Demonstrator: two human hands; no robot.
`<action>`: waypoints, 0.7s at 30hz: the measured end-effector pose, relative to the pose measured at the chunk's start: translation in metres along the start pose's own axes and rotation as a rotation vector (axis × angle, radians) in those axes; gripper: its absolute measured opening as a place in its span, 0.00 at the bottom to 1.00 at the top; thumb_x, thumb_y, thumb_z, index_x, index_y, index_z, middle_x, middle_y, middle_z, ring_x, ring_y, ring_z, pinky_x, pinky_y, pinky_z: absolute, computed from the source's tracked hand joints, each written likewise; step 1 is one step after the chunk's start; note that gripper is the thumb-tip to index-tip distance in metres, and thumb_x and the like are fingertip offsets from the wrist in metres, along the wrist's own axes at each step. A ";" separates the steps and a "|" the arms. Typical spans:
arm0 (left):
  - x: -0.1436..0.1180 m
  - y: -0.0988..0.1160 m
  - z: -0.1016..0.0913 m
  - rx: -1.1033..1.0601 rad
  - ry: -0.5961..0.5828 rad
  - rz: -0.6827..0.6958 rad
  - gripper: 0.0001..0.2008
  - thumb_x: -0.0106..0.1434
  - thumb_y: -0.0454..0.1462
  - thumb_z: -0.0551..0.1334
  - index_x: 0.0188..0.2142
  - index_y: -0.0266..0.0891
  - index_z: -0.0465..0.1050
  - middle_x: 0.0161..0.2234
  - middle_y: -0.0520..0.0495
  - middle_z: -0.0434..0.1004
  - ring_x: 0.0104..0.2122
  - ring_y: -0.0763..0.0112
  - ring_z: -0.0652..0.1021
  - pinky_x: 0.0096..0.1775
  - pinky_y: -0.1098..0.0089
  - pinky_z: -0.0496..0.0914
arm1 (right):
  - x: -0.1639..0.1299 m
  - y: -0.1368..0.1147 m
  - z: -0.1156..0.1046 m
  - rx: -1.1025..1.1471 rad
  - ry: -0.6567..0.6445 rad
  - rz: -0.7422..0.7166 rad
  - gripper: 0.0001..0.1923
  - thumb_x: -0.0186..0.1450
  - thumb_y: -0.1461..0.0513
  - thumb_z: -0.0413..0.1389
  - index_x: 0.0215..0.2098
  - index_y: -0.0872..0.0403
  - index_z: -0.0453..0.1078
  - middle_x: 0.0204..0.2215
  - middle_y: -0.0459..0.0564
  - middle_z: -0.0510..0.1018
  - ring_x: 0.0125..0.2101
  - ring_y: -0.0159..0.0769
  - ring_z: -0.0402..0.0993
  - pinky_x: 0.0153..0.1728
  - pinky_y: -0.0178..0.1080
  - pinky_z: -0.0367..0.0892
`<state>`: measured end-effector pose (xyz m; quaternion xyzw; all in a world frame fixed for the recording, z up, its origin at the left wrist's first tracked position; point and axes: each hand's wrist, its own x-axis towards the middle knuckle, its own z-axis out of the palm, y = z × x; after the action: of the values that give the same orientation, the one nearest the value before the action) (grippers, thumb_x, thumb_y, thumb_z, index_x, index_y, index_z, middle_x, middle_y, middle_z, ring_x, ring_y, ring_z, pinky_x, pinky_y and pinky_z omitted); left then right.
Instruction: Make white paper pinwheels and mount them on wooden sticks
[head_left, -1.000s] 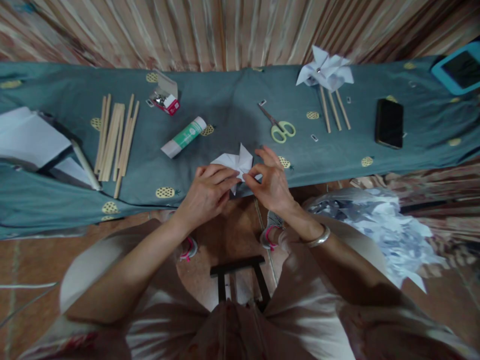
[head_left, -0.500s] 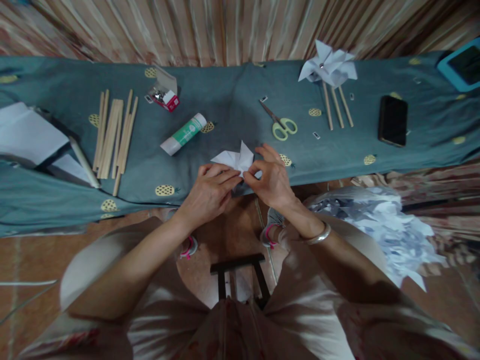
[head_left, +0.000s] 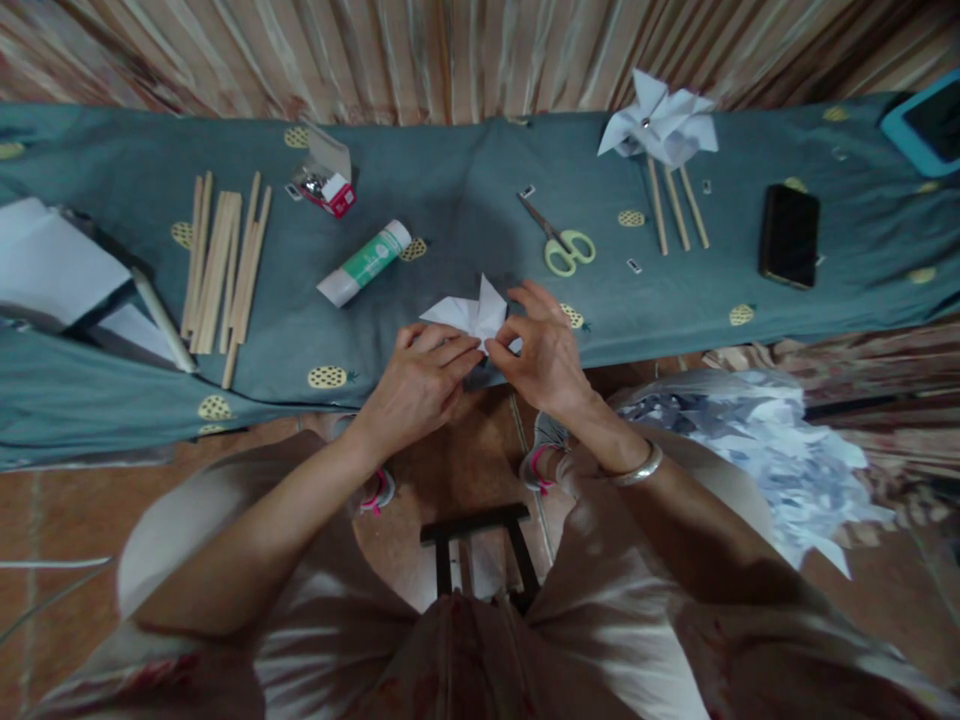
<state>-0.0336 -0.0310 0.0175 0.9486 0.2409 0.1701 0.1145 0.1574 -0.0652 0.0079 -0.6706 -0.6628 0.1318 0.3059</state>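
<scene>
A white paper pinwheel (head_left: 470, 312) with folded, pointed blades is at the table's near edge, between my two hands. My left hand (head_left: 424, 375) lies over its left and near part, fingers closed on the paper. On the other side my right hand (head_left: 544, 355) pinches the paper with thumb and index finger, its other fingers raised. The fingertips of both hands nearly meet at the pinwheel's near side, which they partly hide. Beyond the hands are a glue stick (head_left: 365, 263) with a green label and green-handled scissors (head_left: 559, 240).
Wooden sticks (head_left: 225, 265) lie at left beside white paper sheets (head_left: 56, 260). An open red box of metal pins (head_left: 326, 185) stands behind. Finished pinwheels (head_left: 664, 120) on sticks, a phone (head_left: 790, 237) and a blue-framed device (head_left: 926, 125) are right. A bag of paper scraps (head_left: 780, 450) sits below.
The view has shifted slightly, so the table things appear a little higher. Both hands keep their hold on the pinwheel, with hardly any visible movement.
</scene>
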 end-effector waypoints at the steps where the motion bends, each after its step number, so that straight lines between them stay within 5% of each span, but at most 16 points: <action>1: 0.000 0.000 0.000 0.004 -0.001 0.002 0.18 0.65 0.29 0.55 0.53 0.38 0.73 0.53 0.41 0.78 0.53 0.53 0.73 0.51 0.51 0.64 | 0.000 0.000 0.000 0.000 -0.005 0.005 0.08 0.60 0.65 0.59 0.23 0.52 0.71 0.57 0.54 0.74 0.66 0.53 0.58 0.63 0.60 0.57; 21: 0.001 0.002 0.001 0.001 0.000 -0.005 0.19 0.64 0.29 0.56 0.53 0.38 0.73 0.53 0.41 0.78 0.52 0.52 0.74 0.53 0.47 0.61 | 0.001 0.004 0.000 -0.015 -0.039 0.023 0.06 0.61 0.63 0.59 0.25 0.52 0.72 0.59 0.54 0.72 0.66 0.53 0.56 0.65 0.61 0.53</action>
<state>-0.0320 -0.0323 0.0172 0.9481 0.2431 0.1698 0.1146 0.1603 -0.0643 0.0056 -0.6778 -0.6619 0.1433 0.2862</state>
